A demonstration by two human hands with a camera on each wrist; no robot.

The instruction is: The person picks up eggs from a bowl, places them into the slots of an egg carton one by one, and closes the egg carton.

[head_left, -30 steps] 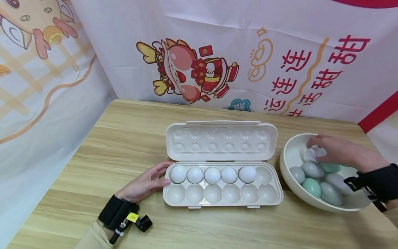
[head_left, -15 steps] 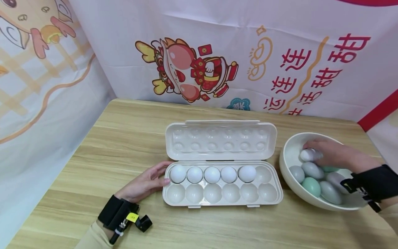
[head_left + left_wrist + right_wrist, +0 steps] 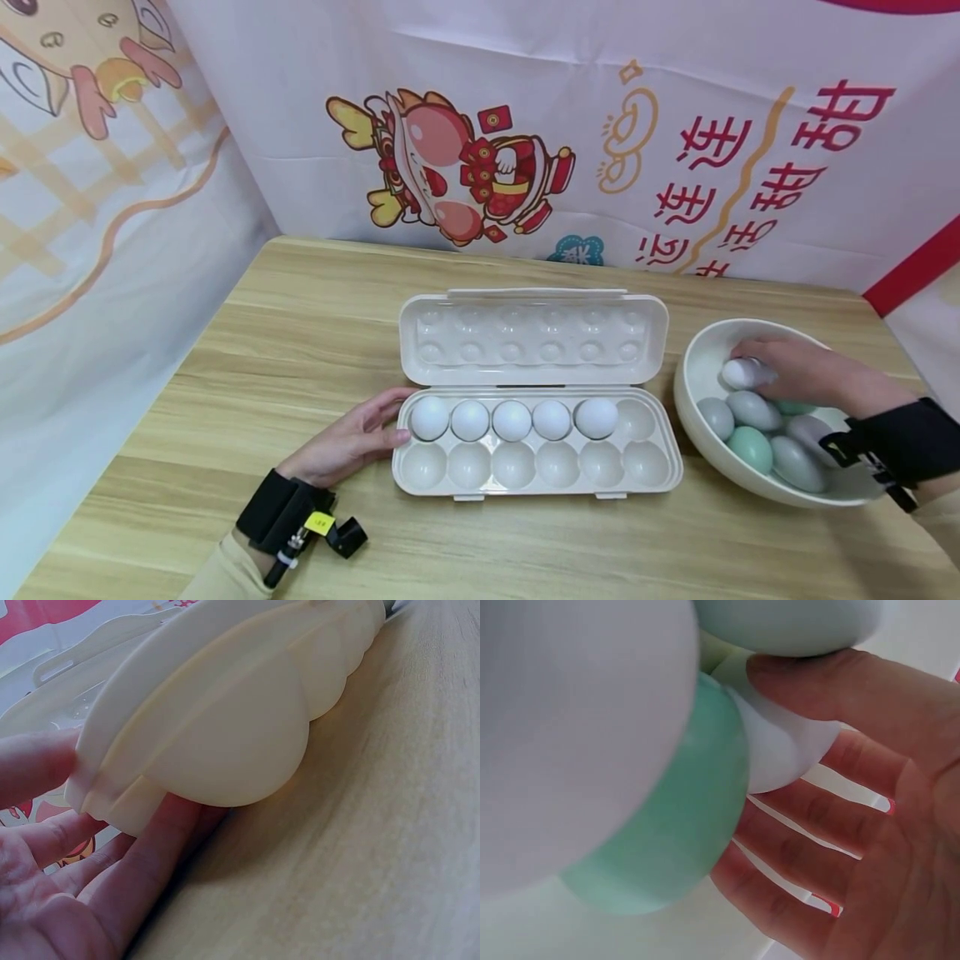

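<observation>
A white plastic egg carton [image 3: 513, 467] lies open on the table, with several white eggs [image 3: 512, 421] in its back row. At its left end my left hand [image 3: 348, 442] holds on, thumb at the rim and fingers [image 3: 142, 870] against the underside. Inside the cream bowl [image 3: 693, 429] on the right, my right hand [image 3: 806, 367] grips a white egg [image 3: 741, 373] between thumb and fingers. Grey eggs [image 3: 753, 411] and a green egg [image 3: 752, 451] lie below it. In the right wrist view other eggs partly cover the gripped white egg [image 3: 780, 746].
The carton's lid [image 3: 534, 342] is folded back toward the rear of the wooden table [image 3: 322, 333]. A printed cloth [image 3: 465, 50] hangs behind the table. Black straps with small cameras circle both wrists.
My right hand has shifted slightly left in the bowl and its fingers have closed around the white egg, which has turned and moved a little left. My left hand stays at the carton.
</observation>
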